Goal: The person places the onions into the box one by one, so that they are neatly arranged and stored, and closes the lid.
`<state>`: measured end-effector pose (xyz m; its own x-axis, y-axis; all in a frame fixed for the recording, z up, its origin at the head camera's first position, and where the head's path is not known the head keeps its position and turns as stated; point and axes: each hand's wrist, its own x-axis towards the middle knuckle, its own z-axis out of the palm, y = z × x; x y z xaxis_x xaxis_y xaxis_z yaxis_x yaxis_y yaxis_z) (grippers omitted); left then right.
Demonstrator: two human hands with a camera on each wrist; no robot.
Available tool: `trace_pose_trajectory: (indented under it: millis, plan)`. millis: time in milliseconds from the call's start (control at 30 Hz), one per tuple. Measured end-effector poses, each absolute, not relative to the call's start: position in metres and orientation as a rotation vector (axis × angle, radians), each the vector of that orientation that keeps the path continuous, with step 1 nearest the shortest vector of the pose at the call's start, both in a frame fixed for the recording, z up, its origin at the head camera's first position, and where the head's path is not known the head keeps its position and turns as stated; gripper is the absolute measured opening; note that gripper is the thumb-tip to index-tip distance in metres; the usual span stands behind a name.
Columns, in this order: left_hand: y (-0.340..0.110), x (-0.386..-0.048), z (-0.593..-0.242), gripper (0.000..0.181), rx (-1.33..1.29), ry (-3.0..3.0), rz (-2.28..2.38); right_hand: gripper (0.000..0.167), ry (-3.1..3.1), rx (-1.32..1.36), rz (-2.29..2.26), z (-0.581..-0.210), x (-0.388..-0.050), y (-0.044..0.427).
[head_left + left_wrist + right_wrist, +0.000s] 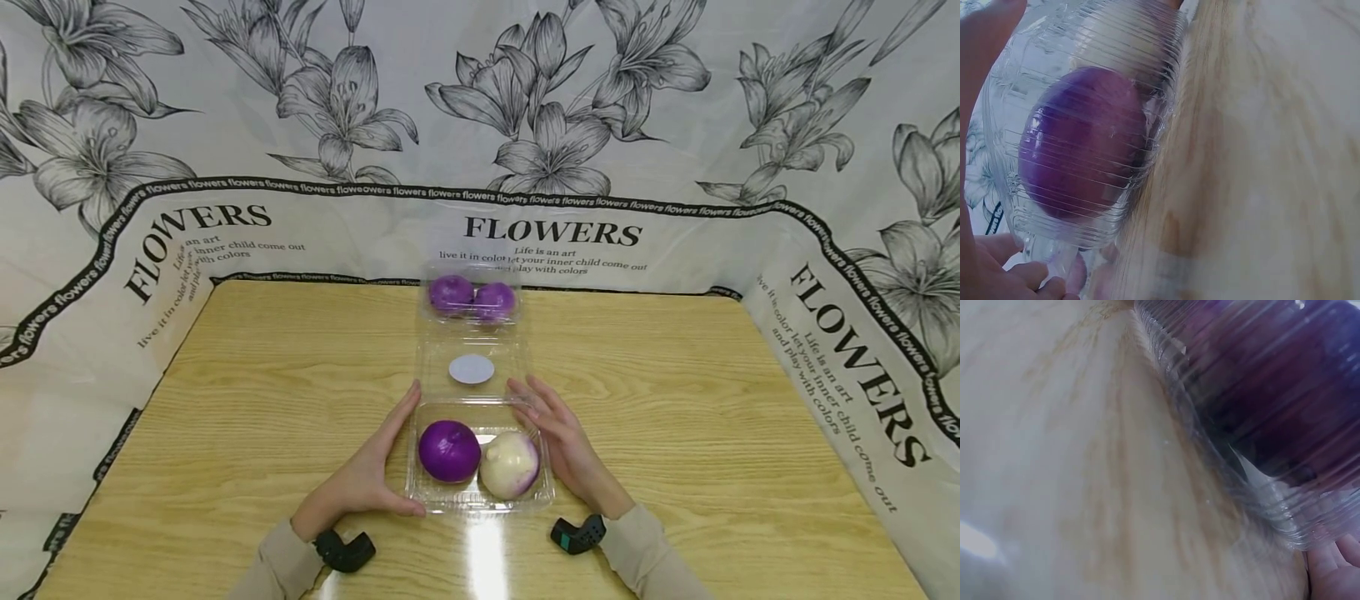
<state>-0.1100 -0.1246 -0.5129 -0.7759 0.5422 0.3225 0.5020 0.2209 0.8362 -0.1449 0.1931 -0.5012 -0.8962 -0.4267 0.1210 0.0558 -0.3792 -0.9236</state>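
An opened clear plastic clamshell box (482,506) lies on the table between both hands. Inside sit two round, glossy, onion-like vegetables: a purple one (449,452) on the left and a whitish one (510,465) with purple at its edge on the right. Folded back flat behind them is the clear lid (435,358), bearing a white oval label (471,368). My left hand (367,475) spans the box's left side, thumb at the front corner and fingers toward the back. Along the right side, my right hand (566,446) holds the box, fingertips near the hinge.
A second clear box (427,317) stands behind the lid with two purple onion-like vegetables (451,294) in it. The wood-grain table (660,375) is bordered by cloth walls (360,225) printed with flowers and lettering. Each wrist wears a black device (345,552).
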Motion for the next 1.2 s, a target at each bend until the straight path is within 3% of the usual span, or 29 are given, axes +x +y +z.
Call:
trace_pose_trajectory:
  millis: [1200]
  plan:
    - [-0.1253, -0.1105, -0.5115, 0.146, 1.108, 2.398, 1.635, 0.052, 1.514, -0.651, -2.372, -0.5054, -0.1426, 0.1944]
